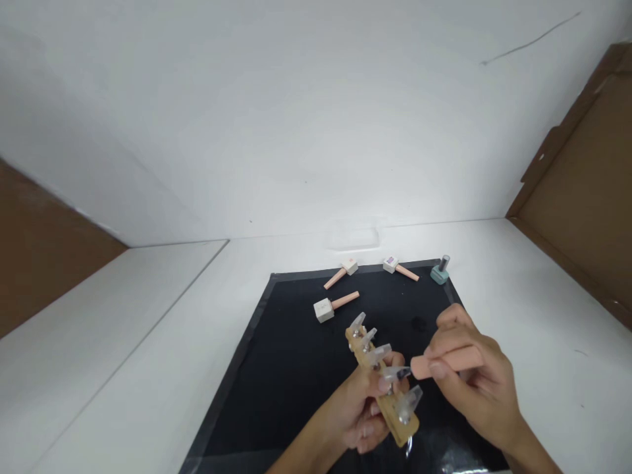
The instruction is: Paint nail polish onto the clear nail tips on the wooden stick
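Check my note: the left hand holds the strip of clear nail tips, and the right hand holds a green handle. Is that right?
Not quite: the head view shows that the handle in the right hand is peach, not green. The left hand does hold the strip of clear nail tips.

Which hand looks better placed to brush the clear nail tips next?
Likely the right hand: it holds the brush at a nail tip, while the left hand grips the wooden strip.

Soft diffuse light, white wall (306, 131) dimming toward corners, glare low on black mat (266, 368), slight blur
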Demonstrator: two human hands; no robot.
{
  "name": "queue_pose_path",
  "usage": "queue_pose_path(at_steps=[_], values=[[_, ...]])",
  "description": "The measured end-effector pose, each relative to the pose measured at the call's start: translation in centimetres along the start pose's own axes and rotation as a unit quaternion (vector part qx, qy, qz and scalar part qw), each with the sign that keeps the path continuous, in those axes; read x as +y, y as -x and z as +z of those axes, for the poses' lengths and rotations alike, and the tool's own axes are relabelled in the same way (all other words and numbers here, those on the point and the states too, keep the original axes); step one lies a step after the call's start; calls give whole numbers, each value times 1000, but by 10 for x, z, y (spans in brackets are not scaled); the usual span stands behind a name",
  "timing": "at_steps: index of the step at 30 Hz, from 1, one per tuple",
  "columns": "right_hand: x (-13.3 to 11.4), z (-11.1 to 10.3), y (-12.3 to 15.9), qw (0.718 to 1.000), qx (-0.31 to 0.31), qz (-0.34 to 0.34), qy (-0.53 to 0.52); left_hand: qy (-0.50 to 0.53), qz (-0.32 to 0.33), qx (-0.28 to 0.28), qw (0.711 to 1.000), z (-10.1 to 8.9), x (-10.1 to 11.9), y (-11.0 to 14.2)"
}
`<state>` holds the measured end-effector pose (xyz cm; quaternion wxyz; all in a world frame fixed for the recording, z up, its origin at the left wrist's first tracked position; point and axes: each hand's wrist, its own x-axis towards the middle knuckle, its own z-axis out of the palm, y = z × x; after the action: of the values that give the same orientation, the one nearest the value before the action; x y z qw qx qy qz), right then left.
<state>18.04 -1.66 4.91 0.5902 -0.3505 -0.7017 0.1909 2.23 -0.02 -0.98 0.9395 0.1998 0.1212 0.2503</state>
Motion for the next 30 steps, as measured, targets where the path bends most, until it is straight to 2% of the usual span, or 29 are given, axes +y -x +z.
queue_pose_path(at_steps=[3,8,13,18,23,27,30], values=[[2,0,1,1000,23,-15,-6,16,-6,22,1000,4,3,1],[1,0,0,999,-34,-1,-25,38,-9,12,999,4,2,1],[4,0,1,1000,15,-11,-12,15,-2,10,1000,3,0,2],[3,0,1,999,-32,-6,-27,18,-5,26,999,4,0,0],[3,0,1,1000,17,-8,-18,18,-11,14,1000,3,1,2],[2,-1,0,999,-36,-5,-30,32,-5,32,999,4,0,2],[2,-1,-1,1000,-19,-1,-12,23,-16,43,999,4,0,2]])
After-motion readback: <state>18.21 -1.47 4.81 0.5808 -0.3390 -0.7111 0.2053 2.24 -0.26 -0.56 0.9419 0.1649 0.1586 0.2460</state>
